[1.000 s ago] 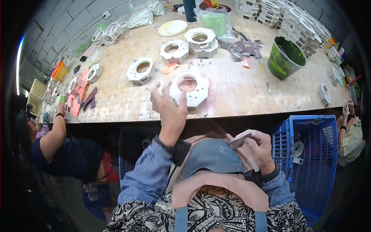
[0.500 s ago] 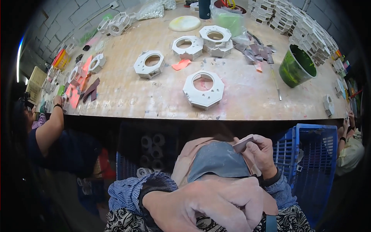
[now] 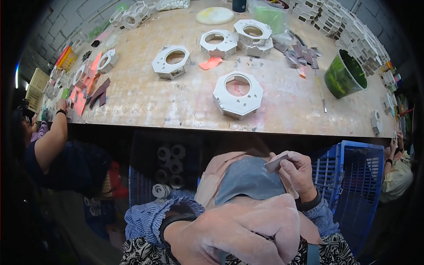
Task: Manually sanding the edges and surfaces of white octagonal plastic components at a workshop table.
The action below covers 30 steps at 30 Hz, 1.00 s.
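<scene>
My right hand [image 3: 297, 173] pinches a small grey-brown piece of sandpaper [image 3: 276, 162] between thumb and fingers, above my lap. Closer to me, my dusty left hand [image 3: 245, 229] is closed with its back up and fingers curled; whatever it may hold is hidden beneath. A grey-blue cloth [image 3: 249, 180] lies over my lap beyond it. On the table, a white octagonal ring-shaped piece [image 3: 239, 95] with a round opening lies nearest to me. Farther back are similar white pieces, one at the left [image 3: 171, 62] and one in the middle [image 3: 218, 43]; two others [image 3: 253, 37] are stacked.
Blue plastic crates [image 3: 342, 176] flank me below the table edge. A green-stained bucket [image 3: 345, 74], a thin tool [image 3: 321, 95] and sandpaper scraps [image 3: 301, 56] occupy the table's right side. White pieces [image 3: 357, 39] are piled behind. People work at both sides, one with an arm [image 3: 52, 143] at the left.
My left hand has risen slightly and turned, its fingers still curled. The sandpaper has tilted a little in my right hand. The table has shifted up in view.
</scene>
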Tool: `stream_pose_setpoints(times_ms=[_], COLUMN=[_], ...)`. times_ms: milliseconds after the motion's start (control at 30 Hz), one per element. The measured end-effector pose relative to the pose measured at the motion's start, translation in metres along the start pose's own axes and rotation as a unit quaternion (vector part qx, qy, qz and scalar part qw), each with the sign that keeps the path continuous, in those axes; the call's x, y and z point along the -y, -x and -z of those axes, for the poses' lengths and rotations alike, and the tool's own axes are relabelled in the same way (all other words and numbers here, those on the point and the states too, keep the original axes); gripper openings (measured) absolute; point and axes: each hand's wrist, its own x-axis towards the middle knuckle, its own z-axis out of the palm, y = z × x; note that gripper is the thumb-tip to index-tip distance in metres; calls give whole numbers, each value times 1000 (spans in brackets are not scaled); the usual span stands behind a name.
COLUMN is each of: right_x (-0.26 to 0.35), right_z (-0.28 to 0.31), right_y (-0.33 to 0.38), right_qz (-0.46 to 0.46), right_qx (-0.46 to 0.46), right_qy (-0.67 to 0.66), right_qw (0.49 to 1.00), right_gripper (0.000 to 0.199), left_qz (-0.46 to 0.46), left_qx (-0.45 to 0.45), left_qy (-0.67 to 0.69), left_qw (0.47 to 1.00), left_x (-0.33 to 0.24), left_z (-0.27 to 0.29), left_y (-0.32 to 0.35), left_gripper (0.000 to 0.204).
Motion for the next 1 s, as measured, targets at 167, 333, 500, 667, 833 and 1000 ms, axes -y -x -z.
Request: stream_pose_setpoints(times_ms=[167,333,500,667,833,1000], right_x=[-3,-6,-5,-11,-4,20], right_z=[-2,4,2,0,-4,-31], right_y=[-6,-1,4,-2,4,-19], right_qz=[16,-1,-15,-14,-103,-57], right_qx=[4,-1,-1,23,-8,7], right_qy=[-21,15,-13,16,9,60], right_qw=[1000,1000,1000,1000,995,997], right_gripper=[18,17,18,16,18,19], left_qz=[31,83,140,223,3,28], left_qx=[16,-51,41,-14,-460,-394], left_qy=[-17,-116,17,-79,-475,-443], left_qw=[999,988,989,972,750,805], left_x=[-17,-4,-4,-34,-21,-46], left_z=[8,-7,-3,6,-27,-13], left_y=[-9,10,17,2,-7,16], left_gripper=[16,20,16,10,16,15])
